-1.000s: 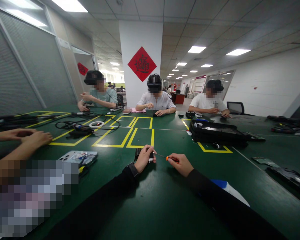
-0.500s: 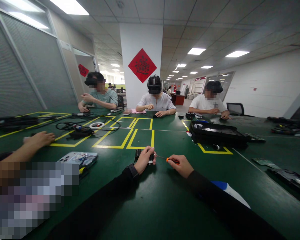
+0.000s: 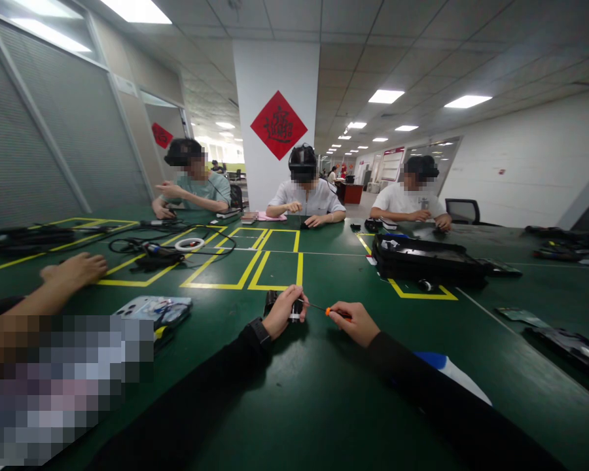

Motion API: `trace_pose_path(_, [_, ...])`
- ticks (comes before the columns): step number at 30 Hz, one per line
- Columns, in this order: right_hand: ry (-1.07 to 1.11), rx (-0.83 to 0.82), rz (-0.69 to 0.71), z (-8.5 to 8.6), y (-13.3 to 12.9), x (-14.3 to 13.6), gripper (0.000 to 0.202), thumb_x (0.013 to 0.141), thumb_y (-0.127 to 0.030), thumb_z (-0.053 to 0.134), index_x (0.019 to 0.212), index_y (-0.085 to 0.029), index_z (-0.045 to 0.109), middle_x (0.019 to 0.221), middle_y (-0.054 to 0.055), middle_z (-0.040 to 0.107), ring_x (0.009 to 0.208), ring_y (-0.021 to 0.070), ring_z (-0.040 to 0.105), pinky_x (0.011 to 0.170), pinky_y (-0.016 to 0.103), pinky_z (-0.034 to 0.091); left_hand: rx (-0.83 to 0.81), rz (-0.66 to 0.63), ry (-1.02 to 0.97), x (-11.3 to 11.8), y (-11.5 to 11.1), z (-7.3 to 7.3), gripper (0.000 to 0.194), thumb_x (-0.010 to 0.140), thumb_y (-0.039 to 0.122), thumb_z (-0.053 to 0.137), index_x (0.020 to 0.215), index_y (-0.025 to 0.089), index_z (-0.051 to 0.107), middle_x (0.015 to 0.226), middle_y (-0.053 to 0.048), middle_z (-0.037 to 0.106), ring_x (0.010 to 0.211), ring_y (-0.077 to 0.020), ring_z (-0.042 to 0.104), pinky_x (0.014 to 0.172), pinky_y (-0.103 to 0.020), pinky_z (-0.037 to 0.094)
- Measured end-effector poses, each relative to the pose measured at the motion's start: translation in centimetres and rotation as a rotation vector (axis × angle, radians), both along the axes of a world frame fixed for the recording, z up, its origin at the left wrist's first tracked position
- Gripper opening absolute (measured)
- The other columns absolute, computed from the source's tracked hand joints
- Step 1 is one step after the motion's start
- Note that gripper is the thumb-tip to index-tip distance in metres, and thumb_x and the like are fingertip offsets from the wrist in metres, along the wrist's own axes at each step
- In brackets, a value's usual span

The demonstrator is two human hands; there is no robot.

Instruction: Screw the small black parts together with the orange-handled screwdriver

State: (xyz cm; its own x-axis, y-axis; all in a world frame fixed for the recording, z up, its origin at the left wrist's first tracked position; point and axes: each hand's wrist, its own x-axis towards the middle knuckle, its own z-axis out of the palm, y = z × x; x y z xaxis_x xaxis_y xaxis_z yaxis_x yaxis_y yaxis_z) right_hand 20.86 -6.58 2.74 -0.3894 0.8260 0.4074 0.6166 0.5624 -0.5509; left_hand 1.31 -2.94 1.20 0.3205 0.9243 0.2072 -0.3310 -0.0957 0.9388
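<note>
My left hand [image 3: 283, 313] is closed around a small black part [image 3: 270, 301] with a pale strip on it, just above the green table [image 3: 294, 405]. Its exact kind I cannot make out, as my fingers cover much of it. My right hand [image 3: 357, 323] grips a screwdriver [image 3: 332, 313] by its orange and black handle. The thin metal shaft points left, and its tip meets the part by my left fingertips. A blue and white piece [image 3: 446, 369] lies partly beneath my right forearm.
A black open case [image 3: 429, 258] stands to the right, beyond my hands. Left are a phone-like case [image 3: 152, 307], black cables [image 3: 157, 255] and another person's hand [image 3: 81, 271]. Yellow tape [image 3: 275, 288] marks the table. Several people sit across it. Flat electronic parts [image 3: 569, 347] lie far right.
The view has tilted very slightly. Both my hands keep almost the same position, with the screwdriver still against the black part.
</note>
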Motion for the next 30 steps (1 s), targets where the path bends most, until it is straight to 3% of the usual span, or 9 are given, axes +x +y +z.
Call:
trace_pose_path(10, [0.001, 0.003, -0.026, 0.0, 0.1, 0.1, 0.028, 0.080, -0.035, 0.043, 0.075, -0.015, 0.062, 0.063, 0.002, 0.059, 0.054, 0.0100, 0.049, 0.053, 0.020, 0.035, -0.029, -0.069, -0.015, -0.1, 0.1, -0.1, 0.021, 0.072, 0.033, 0.053, 0.077, 0.017, 0.040, 0.066, 0.003, 0.052, 0.042, -0.0068, 0.050, 0.040, -0.020, 0.041])
trace_pose_path(21, [0.164, -0.077, -0.115, -0.9, 1.0, 0.3, 0.033, 0.079, -0.041, 0.042, 0.075, -0.014, 0.061, 0.056, 0.001, 0.056, 0.048, 0.0101, 0.049, 0.048, 0.021, 0.038, -0.068, 0.023, -0.031, 0.0, 0.2, -0.5, 0.022, 0.073, 0.036, 0.051, 0.081, 0.018, 0.040, 0.074, 0.002, 0.054, 0.046, -0.0062, 0.052, 0.044, -0.022, 0.044])
trace_pose_path(30, [0.164, -0.140, -0.039, -0.8, 0.8, 0.1, 0.031, 0.078, -0.041, 0.045, 0.075, -0.014, 0.061, 0.057, 0.000, 0.056, 0.046, 0.0094, 0.050, 0.047, 0.020, 0.039, -0.036, 0.049, -0.030, 0.0, 0.3, -0.3, 0.028, 0.073, 0.043, 0.050, 0.078, 0.017, 0.042, 0.070, 0.002, 0.054, 0.043, -0.0055, 0.050, 0.041, -0.019, 0.041])
